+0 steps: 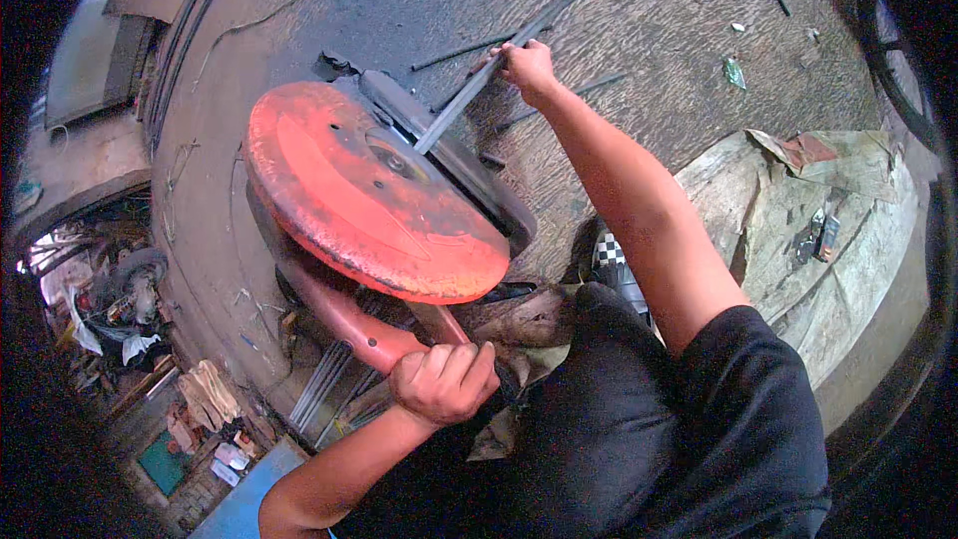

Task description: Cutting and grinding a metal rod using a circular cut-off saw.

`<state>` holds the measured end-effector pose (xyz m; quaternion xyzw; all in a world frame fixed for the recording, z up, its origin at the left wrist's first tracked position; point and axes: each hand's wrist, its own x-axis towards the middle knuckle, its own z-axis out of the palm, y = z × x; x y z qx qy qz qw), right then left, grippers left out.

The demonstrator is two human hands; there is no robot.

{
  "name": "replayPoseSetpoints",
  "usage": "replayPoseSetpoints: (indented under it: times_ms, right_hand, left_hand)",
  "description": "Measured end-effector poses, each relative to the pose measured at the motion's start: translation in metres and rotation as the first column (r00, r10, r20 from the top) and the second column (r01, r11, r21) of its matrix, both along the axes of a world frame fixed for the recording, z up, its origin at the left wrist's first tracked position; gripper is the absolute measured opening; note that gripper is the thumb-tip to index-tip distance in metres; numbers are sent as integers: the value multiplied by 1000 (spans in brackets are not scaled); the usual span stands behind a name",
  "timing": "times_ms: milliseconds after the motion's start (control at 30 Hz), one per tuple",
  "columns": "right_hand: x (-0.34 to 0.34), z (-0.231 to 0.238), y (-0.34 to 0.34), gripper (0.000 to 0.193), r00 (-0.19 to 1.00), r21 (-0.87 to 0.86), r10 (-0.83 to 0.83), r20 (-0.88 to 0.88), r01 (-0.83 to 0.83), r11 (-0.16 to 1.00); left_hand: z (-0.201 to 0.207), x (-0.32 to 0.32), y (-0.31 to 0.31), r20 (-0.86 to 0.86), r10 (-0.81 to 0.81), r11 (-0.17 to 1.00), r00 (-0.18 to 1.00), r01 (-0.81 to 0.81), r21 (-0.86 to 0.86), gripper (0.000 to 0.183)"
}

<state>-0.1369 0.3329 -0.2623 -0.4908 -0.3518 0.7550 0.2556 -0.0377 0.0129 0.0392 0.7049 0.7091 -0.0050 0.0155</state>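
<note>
Tilted in front of me is a machine with a large, worn red round cover (329,155), which looks like the guard of a cut-off saw. My left hand (444,382) is closed around the end of its red arm (364,329), close to my body. Beyond the cover, my right hand (524,68) is closed around a long grey metal bar (461,103). The bar slants down toward the machine, and its near end reaches the dark metal body (489,195) beside the cover. Whether the bar is clamped there cannot be seen.
Dark bars (464,50) lie on the ground beyond the machine. A dirty pale sheet (798,260) is spread at the right, with a small dark object (826,238) on it. Several thin rods (321,384) lie at lower left, near wood pieces (208,394) and a blue surface (244,494).
</note>
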Motion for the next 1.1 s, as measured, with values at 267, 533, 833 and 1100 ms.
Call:
replayPoseSetpoints:
  times_ms: [267,533,833,1100]
  right_hand:
    - [8,11,4,19,996,-11,67,-60,-68,998]
    - [-10,-97,24,26,925,526,373,-68,-284,802]
    - [-3,-103,31,31,898,157,331,-289,-297,942]
    - [1,-76,23,24,897,592,426,-122,-279,757]
  left_hand:
    - [2,-3,1,11,-40,999,999,40,18,16]
    - [0,-3,0,6,-41,999,999,40,37,16]
    - [1,-2,1,-3,-42,998,999,42,40,15]
    - [0,-2,0,5,-24,999,1000,24,27,14]
